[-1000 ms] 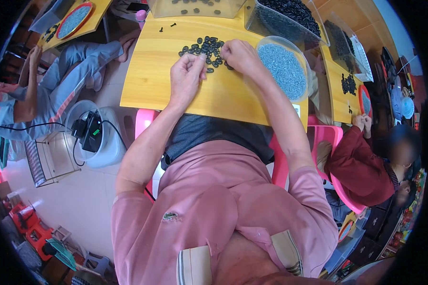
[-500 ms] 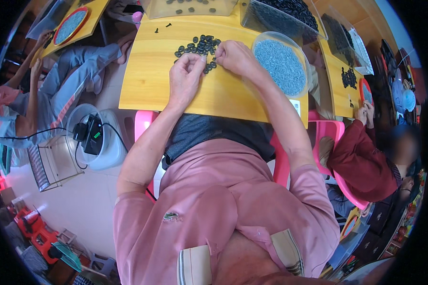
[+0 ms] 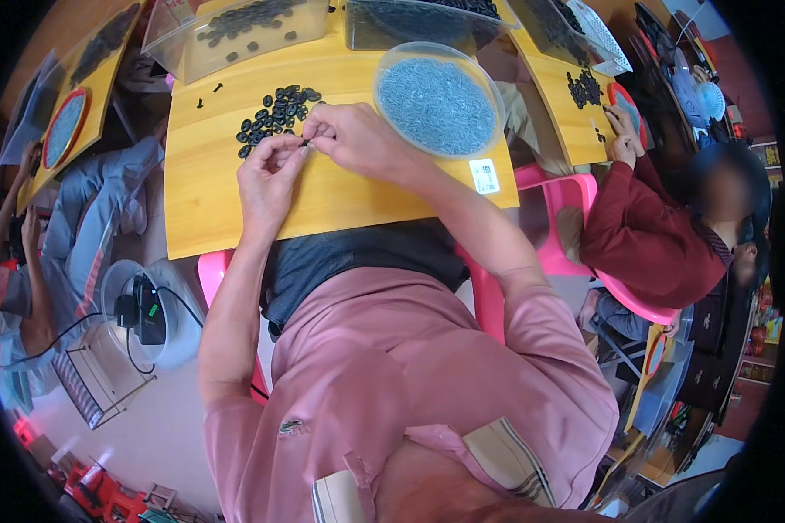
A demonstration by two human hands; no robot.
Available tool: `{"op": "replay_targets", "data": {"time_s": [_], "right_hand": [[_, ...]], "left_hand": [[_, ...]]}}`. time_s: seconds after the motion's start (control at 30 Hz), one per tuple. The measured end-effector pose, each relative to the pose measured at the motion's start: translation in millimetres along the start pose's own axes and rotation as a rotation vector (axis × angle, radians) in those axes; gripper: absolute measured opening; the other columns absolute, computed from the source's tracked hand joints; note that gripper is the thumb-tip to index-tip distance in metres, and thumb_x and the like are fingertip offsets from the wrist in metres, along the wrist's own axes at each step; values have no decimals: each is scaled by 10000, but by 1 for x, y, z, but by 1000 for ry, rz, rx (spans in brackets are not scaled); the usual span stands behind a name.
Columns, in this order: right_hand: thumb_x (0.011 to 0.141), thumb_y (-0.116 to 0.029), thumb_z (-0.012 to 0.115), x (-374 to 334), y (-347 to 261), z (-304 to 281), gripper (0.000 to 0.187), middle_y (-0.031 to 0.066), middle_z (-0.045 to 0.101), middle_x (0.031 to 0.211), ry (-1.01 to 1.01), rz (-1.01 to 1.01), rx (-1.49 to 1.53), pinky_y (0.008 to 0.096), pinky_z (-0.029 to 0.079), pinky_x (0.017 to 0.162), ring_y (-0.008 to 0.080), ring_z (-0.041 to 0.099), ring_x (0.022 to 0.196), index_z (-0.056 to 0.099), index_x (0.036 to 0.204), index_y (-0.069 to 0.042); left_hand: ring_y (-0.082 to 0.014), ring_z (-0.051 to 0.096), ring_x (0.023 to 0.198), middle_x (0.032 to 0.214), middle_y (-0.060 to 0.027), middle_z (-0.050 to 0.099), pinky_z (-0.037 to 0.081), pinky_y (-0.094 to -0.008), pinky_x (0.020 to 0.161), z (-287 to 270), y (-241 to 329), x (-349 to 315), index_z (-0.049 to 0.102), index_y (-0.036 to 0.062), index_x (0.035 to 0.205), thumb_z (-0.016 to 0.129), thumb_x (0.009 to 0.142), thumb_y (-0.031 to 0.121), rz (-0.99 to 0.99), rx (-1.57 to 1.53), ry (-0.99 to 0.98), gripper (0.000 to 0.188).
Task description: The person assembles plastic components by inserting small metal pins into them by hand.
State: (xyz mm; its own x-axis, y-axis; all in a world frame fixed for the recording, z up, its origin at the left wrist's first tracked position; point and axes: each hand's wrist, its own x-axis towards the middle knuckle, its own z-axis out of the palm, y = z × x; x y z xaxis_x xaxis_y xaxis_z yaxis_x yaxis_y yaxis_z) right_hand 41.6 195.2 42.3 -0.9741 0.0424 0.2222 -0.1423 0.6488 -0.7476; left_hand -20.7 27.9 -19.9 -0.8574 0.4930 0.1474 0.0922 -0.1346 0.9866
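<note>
Both of my hands meet over the yellow table (image 3: 209, 205), fingertips nearly touching. My left hand (image 3: 272, 179) is closed in a pinch on a small black piece (image 3: 305, 142), whose exact kind is too small to tell. From the right, my right hand (image 3: 349, 138) pinches at the same spot; anything else between its fingertips is hidden. Just beyond my left hand lies a loose pile of black oval pieces (image 3: 270, 118). Beside my right forearm stands a round clear tub (image 3: 500, 118) filled with thin, silvery-blue metal pins or screws (image 3: 436, 96).
Clear bins (image 3: 262, 50) with black parts line the table's far side. Two small black screw-like pieces (image 3: 218, 87) lie at the far left. A white label (image 3: 484, 176) sits near the right corner. People work at tables on both sides, one in a maroon top (image 3: 641, 235).
My hands have come together at one small black piece, nearer my side of the pile. Earlier they were apart at the pile's edge. The whole view has shifted and turned.
</note>
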Motion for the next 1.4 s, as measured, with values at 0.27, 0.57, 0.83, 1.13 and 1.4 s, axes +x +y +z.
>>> {"op": "replay_targets", "data": {"time_s": [0.27, 0.57, 0.83, 1.13, 1.4], "right_hand": [[856, -148, 626, -6, 7, -50, 166, 158, 698, 824, 225, 93, -125, 369, 529, 709, 264, 695, 783, 695, 912, -9], [777, -245, 679, -45, 85, -155, 242, 197, 715, 907, 305, 640, -527, 424, 527, 820, 341, 703, 900, 749, 903, -51], [766, -214, 701, -42, 98, -151, 231, 184, 730, 882, 255, 651, -498, 393, 526, 829, 308, 715, 880, 756, 910, -42], [818, -152, 710, -39, 96, -155, 184, 94, 728, 783, 375, 598, -126, 285, 525, 685, 129, 664, 695, 748, 910, 2], [852, -63, 674, -38, 89, -153, 165, 60, 715, 829, 334, 464, 275, 229, 460, 594, 72, 588, 628, 715, 995, 9]], "left_hand": [[-61, 526, 763, 881, 17, 555, 447, -186, 743, -3, 2, 2, 704, 2, 1071, 664, 880, -25, 82, 129, -33, 198], [-104, 663, 845, 959, -47, 649, 508, -221, 790, -4, -2, 3, 688, -42, 1056, 637, 896, -41, -25, -15, -13, 168], [-130, 656, 845, 914, -62, 673, 526, -259, 832, -5, -7, 5, 668, -34, 1073, 632, 911, -34, -37, -132, 34, 166], [-116, 671, 820, 874, -63, 689, 526, -238, 795, -7, -8, 5, 666, -31, 1053, 626, 911, -34, -67, -158, 38, 147], [-120, 672, 804, 847, -77, 704, 528, -242, 781, -5, -3, 5, 665, -35, 1054, 627, 911, -29, -87, -183, 40, 148]]}}
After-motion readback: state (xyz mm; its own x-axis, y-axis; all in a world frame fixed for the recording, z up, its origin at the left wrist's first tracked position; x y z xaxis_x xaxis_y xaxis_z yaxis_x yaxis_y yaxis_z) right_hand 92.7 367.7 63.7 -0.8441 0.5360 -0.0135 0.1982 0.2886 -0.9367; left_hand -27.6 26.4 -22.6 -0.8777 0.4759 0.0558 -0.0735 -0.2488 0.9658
